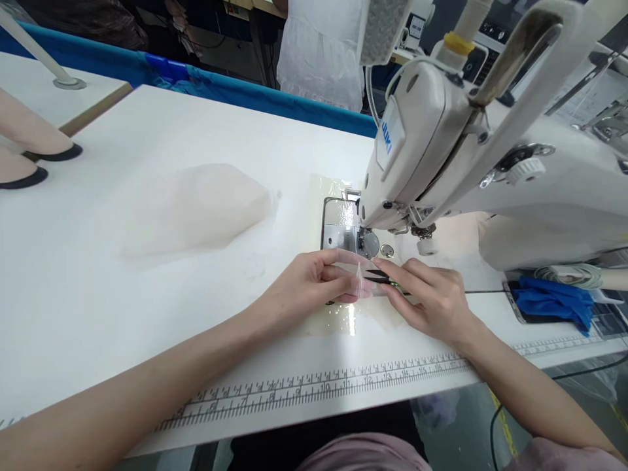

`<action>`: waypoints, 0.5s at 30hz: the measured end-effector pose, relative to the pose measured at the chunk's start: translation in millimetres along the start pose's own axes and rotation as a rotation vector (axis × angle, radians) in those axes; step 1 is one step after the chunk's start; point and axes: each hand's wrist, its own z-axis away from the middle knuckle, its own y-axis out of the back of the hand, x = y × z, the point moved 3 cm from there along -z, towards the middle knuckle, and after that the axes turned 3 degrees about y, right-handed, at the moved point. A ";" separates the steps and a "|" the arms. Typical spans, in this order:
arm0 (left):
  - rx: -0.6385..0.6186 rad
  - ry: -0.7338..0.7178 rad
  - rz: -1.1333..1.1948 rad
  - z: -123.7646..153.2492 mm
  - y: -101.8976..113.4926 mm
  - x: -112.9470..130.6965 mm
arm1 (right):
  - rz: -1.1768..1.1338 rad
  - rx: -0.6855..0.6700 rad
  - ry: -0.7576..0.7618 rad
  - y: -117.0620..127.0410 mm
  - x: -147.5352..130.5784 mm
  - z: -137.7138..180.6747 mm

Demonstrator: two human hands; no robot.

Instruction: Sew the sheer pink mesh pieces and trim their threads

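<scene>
My left hand [326, 278] pinches a small piece of sheer pale fabric [354, 263], with fine white threads standing out along it. Held in my right hand [426, 294] is a pair of dark thread snips [377, 277], its pointed blades parted and aimed left at the fabric. Whether the blades touch the threads I cannot tell. Both hands are just in front of the metal needle plate [338, 232] of a white sewing machine [417, 131]. The fingers of the right hand partly hide the snips' handles.
Sheer pale fabric [196, 209] lies flat on the white table [147, 314] at left. A printed ruler [324, 390] follows the front edge. At right, a blue cloth [554, 301] covers part of a phone. Beige padded forms [29, 131] with dark ends jut in from the left.
</scene>
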 end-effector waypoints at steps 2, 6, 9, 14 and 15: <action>0.011 -0.002 0.001 0.4 -0.3 0.2 | 0.008 0.019 0.008 0.5 0.4 0.6; 0.003 -0.002 0.000 0.1 -0.4 -1.3 | 0.032 0.021 0.013 0.9 0.3 1.0; 0.002 0.001 0.000 -0.4 0.3 -2.6 | 0.051 0.013 0.025 0.9 -0.1 0.8; -0.002 -0.013 -0.018 0.2 -0.2 -2.8 | 0.061 0.007 0.033 0.6 -0.6 0.4; -0.003 -0.017 -0.022 0.3 -0.5 -2.8 | 0.061 0.008 0.034 0.6 -0.7 0.2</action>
